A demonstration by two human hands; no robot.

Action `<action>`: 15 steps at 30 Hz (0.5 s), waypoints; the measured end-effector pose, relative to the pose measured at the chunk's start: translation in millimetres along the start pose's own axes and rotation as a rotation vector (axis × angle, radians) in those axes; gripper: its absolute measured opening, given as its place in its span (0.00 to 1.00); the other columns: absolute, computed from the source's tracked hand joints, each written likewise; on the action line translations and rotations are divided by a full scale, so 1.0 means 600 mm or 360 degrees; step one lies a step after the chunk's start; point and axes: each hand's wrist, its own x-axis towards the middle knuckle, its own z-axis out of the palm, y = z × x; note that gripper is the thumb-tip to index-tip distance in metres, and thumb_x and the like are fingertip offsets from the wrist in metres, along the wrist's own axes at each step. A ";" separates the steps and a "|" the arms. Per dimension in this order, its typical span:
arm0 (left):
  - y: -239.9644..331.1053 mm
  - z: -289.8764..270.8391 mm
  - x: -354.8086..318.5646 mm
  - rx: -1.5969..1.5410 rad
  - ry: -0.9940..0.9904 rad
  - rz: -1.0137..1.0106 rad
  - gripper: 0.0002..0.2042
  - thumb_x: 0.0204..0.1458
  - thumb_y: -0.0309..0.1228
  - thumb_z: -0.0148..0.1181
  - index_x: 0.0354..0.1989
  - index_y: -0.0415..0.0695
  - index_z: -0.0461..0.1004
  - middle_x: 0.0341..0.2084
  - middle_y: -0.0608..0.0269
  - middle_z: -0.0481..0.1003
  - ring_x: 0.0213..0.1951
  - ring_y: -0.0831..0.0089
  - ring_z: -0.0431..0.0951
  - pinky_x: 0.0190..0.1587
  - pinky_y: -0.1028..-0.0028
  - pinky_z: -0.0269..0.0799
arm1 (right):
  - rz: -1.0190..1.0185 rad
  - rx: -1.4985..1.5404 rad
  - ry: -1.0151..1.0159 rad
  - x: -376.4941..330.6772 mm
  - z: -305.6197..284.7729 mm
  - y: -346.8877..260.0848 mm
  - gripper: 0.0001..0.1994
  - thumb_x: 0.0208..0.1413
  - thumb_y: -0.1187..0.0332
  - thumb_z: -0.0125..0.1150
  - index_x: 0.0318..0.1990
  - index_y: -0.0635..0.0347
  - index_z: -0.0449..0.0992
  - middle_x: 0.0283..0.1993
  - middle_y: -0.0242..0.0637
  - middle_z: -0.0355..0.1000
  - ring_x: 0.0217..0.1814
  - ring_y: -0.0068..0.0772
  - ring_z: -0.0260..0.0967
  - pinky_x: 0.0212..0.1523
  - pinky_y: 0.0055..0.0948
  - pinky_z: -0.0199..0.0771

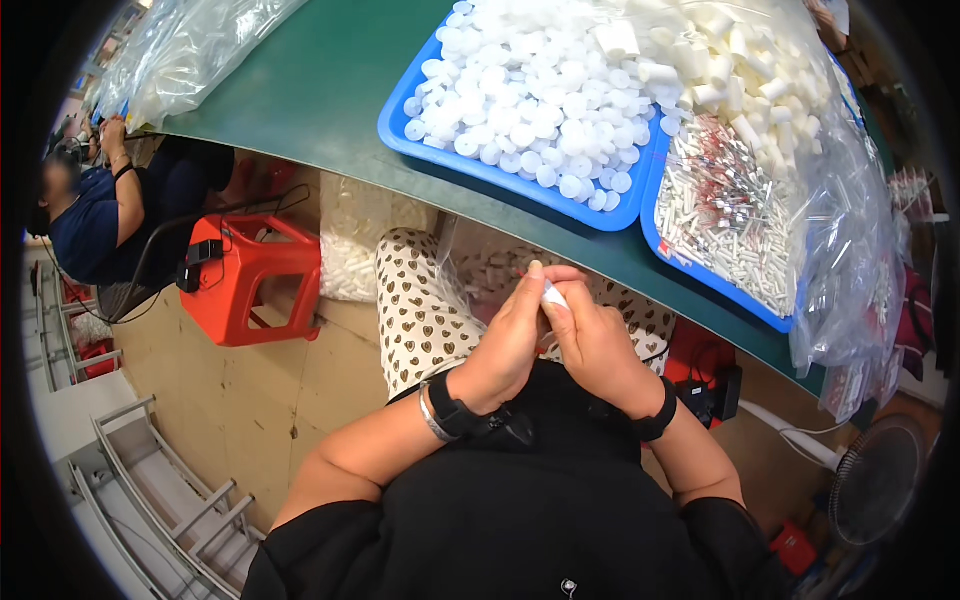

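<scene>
Pressing together a small white part (553, 293) below the desk (320, 90) edge, both hands (545, 340) pinch it closed-fingered; the assembly step appears underway, and seating likely needs aligned pressure.

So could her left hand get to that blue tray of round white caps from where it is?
Probably yes: the left hand is busy on a small white piece, but nothing stands between it and the blue tray.
</scene>
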 end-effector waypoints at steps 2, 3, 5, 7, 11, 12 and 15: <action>-0.009 -0.022 0.006 0.0034 0.0252 0.0146 0.21 0.69 0.47 0.37 0.55 0.44 0.67 0.51 0.61 0.71 0.54 0.72 0.71 0.57 0.66 0.66 | 0.0014 0.0066 -0.0021 0.005 0.003 0.009 0.13 0.65 0.62 0.53 0.49 0.62 0.66 0.34 0.53 0.75 0.37 0.57 0.75 0.33 0.47 0.73; -0.009 -0.029 0.010 0.0050 0.0367 0.0217 0.19 0.68 0.45 0.40 0.55 0.45 0.67 0.50 0.63 0.71 0.53 0.73 0.71 0.57 0.67 0.65 | 0.0023 0.0132 0.0003 0.005 0.012 0.025 0.16 0.63 0.61 0.56 0.52 0.62 0.66 0.36 0.51 0.75 0.37 0.58 0.74 0.35 0.47 0.74; 0.008 -0.046 0.016 0.0059 0.0618 0.0342 0.16 0.66 0.40 0.49 0.55 0.44 0.67 0.48 0.65 0.71 0.52 0.75 0.70 0.56 0.69 0.63 | -0.0034 -0.0240 0.0109 0.005 0.015 0.032 0.21 0.61 0.60 0.57 0.55 0.63 0.65 0.38 0.50 0.75 0.37 0.57 0.74 0.36 0.48 0.74; 0.036 -0.046 0.008 0.0226 0.0709 0.0488 0.13 0.64 0.36 0.51 0.53 0.44 0.68 0.47 0.66 0.71 0.50 0.76 0.70 0.54 0.72 0.63 | -0.0141 -0.0417 0.0109 -0.003 -0.006 0.016 0.20 0.58 0.63 0.62 0.54 0.63 0.69 0.40 0.45 0.76 0.34 0.50 0.76 0.33 0.40 0.75; 0.071 -0.031 -0.008 0.0547 0.0481 0.0805 0.10 0.63 0.30 0.53 0.50 0.40 0.70 0.43 0.65 0.72 0.48 0.78 0.71 0.53 0.77 0.64 | -0.0517 -0.0520 0.0469 -0.008 -0.097 -0.020 0.06 0.52 0.71 0.66 0.36 0.60 0.77 0.28 0.36 0.75 0.25 0.36 0.72 0.23 0.31 0.68; 0.077 -0.022 -0.008 0.0659 0.0429 0.0887 0.09 0.63 0.29 0.53 0.49 0.40 0.70 0.43 0.65 0.73 0.47 0.78 0.71 0.53 0.77 0.65 | -0.0505 -0.0659 0.0590 -0.007 -0.127 -0.021 0.05 0.53 0.72 0.65 0.37 0.60 0.77 0.29 0.36 0.74 0.25 0.37 0.71 0.24 0.32 0.67; 0.096 0.004 0.005 0.1243 0.0373 0.1129 0.06 0.60 0.24 0.56 0.44 0.39 0.73 0.39 0.66 0.74 0.45 0.76 0.72 0.49 0.75 0.67 | -0.0161 -0.1024 0.0845 -0.004 -0.185 -0.005 0.07 0.51 0.73 0.65 0.37 0.61 0.76 0.32 0.38 0.72 0.30 0.44 0.71 0.30 0.37 0.70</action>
